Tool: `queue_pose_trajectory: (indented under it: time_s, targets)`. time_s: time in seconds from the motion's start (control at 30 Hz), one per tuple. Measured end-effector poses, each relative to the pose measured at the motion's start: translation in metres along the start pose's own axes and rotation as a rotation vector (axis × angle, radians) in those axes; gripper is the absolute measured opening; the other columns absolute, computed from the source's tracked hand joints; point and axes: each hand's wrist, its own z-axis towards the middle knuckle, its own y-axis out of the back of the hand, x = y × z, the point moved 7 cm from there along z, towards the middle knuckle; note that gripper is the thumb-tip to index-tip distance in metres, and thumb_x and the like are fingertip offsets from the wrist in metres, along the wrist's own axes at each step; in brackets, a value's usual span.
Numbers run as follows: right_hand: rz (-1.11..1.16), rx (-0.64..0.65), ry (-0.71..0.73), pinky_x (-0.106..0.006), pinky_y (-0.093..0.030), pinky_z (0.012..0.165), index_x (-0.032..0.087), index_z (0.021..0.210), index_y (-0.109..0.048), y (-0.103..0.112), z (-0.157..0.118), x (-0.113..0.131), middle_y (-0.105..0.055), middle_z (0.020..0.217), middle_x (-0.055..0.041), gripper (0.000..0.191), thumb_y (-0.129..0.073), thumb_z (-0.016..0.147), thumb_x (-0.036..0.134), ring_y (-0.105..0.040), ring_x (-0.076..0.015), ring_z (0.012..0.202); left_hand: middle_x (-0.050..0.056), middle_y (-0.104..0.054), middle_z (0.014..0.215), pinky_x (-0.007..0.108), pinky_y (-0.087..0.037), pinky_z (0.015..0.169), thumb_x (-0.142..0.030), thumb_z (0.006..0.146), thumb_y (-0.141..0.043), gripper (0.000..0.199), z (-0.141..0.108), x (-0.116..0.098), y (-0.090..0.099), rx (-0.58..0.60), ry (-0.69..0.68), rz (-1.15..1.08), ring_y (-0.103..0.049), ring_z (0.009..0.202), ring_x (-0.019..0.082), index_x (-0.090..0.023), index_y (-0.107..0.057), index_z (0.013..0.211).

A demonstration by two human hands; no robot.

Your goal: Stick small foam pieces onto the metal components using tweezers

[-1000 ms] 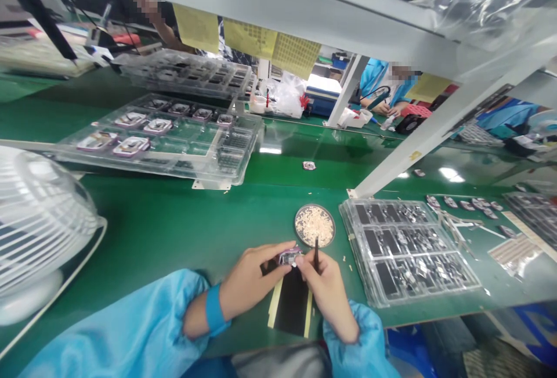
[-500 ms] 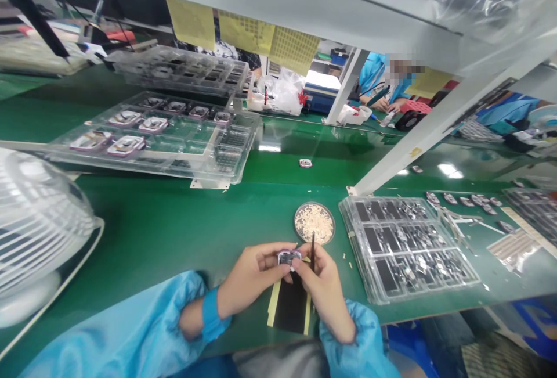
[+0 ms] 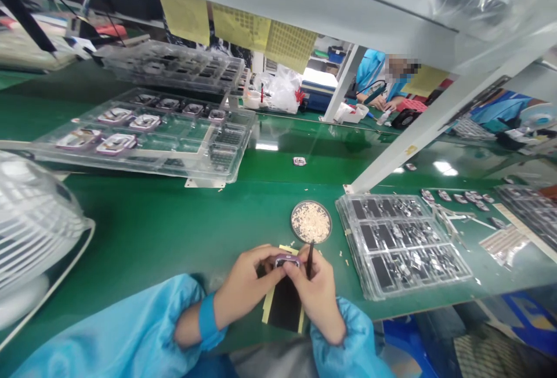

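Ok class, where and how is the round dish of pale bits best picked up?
Probably by the rim of the dish, pinched from above at its left and right edges: it lies flat and open, and the loose pale bits call for a level lift.

Left hand: reaching in from the lower left, fingers bent, thumb extended toward the right hand
Right hand: angled up and to the left, fingers curled, thumb pointing at the left thumb
Hand spacing: close together, thumb tips near each other
Left wrist: banded in blue
Forearms: blue sleeves, left one stretched long, right one mostly below the hand
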Motion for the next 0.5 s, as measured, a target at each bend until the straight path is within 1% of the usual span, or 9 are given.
queue_pose_trajectory:
  time_s: [0.07,0.2,0.27,0.33,0.4,0.43,0.5]
  targets:
    - [0.023,-0.001,0.001,-0.021,-0.029,0.05,0.021,0.075,-0.046,-0.002,-0.004,0.001,-0.039,0.061,0.0076,0.03,-0.072,0.082,0.034,-0.033,-0.0095,0.054,0.005,-0.069,0.086,0.029,-0.045,0.069,-0.031,0.088,-0.067,0.02,-0.003,-0.002,0.0,-0.022,-0.023,0.036,-0.061,0.078,0.02,-0.02,-0.077,0.101]
    - [0.044,-0.006,0.015,-0.021,-0.033,0.051,0.021,0.077,-0.045,-0.005,-0.009,0.001,-0.044,0.065,0.0059,0.028,-0.069,0.085,0.035,-0.038,-0.0106,0.057,0.005,-0.068,0.083,0.029,-0.043,0.068,-0.032,0.089,-0.067,0.019,-0.006,-0.006,-0.002,-0.051,-0.056,0.055,-0.06,0.077,0.02,-0.02,-0.078,0.099]
    - [0.004,-0.005,0.021,-0.021,-0.035,0.051,0.021,0.076,-0.047,-0.003,-0.008,0.001,-0.046,0.065,0.0055,0.028,-0.068,0.085,0.035,-0.039,-0.0109,0.056,0.005,-0.067,0.082,0.029,-0.043,0.069,-0.032,0.09,-0.066,0.019,-0.006,-0.009,-0.002,-0.06,-0.069,0.048,-0.06,0.078,0.02,-0.021,-0.078,0.099]
    - [-0.107,0.026,0.026,-0.022,-0.035,0.051,0.02,0.075,-0.051,0.0,-0.003,0.001,-0.046,0.063,0.0054,0.026,-0.07,0.085,0.034,-0.039,-0.0109,0.055,0.004,-0.067,0.082,0.028,-0.044,0.069,-0.03,0.09,-0.066,0.017,-0.004,-0.01,0.0,-0.071,-0.073,0.045,-0.06,0.078,0.02,-0.021,-0.078,0.099]
    - [-0.242,0.061,0.078,-0.023,-0.038,0.054,0.019,0.078,-0.058,0.004,0.002,0.006,-0.052,0.068,0.0029,0.022,-0.075,0.082,0.032,-0.045,-0.0126,0.059,0.003,-0.066,0.082,0.028,-0.044,0.069,-0.023,0.089,-0.065,0.015,-0.002,-0.011,0.002,-0.083,-0.081,0.075,-0.06,0.078,0.019,-0.021,-0.077,0.098]
    - [-0.285,0.065,0.129,-0.025,-0.041,0.059,0.019,0.083,-0.061,0.007,0.004,0.011,-0.056,0.075,0.0006,0.02,-0.077,0.081,0.03,-0.051,-0.0146,0.065,0.002,-0.066,0.083,0.028,-0.044,0.07,-0.02,0.089,-0.064,0.015,-0.001,-0.012,0.003,-0.086,-0.096,0.104,-0.06,0.079,0.018,-0.022,-0.077,0.097]
    - [-0.313,0.071,0.249,-0.028,-0.047,0.07,0.019,0.093,-0.064,0.013,0.006,0.024,-0.061,0.09,-0.0038,0.016,-0.075,0.083,0.027,-0.058,-0.0187,0.08,0.001,-0.065,0.085,0.027,-0.045,0.073,-0.014,0.089,-0.061,0.02,0.0,-0.013,0.005,-0.084,-0.142,0.172,-0.06,0.081,0.017,-0.024,-0.075,0.098]
